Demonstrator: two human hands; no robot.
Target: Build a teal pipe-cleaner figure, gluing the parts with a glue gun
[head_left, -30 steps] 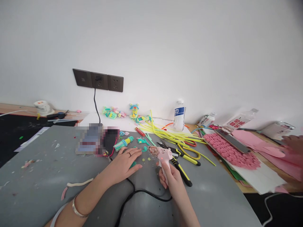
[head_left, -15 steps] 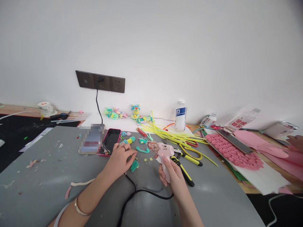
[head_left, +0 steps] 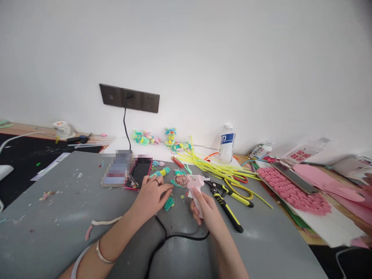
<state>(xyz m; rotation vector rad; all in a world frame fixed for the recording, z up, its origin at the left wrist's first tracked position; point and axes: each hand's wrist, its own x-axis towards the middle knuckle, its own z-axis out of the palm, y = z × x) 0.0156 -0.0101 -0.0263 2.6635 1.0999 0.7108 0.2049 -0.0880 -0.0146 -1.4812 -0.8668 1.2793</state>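
My left hand (head_left: 154, 193), with a ring on one finger, is closed at the near end of a yellow and teal pipe-cleaner piece (head_left: 162, 172); my own fingers hide where it is gripped. In my right hand (head_left: 205, 207) is a pale pink hot glue gun (head_left: 196, 185), its nozzle end pointing left. A glue stick (head_left: 205, 179) pokes out of its back. Beyond the nozzle lies a curled teal piece (head_left: 173, 182), partly covered by the gun. A green bundle of pipe cleaner (head_left: 169, 203) rests beside my left thumb.
Black and yellow pliers (head_left: 228, 213) lie right of my right hand, near loose yellow pipe cleaners (head_left: 215, 166). A bottle (head_left: 226, 145) stands by the wall. Phones (head_left: 139, 170) lie to the left. A black cable (head_left: 171, 235) crosses the grey mat (head_left: 72, 205). Another person's hand (head_left: 367, 182) shows at far right.
The glue gun has moved left, closer to my left hand, and now overlaps the curled teal piece. My left hand keeps its place by the yellow and teal piece. The view has shifted slightly.
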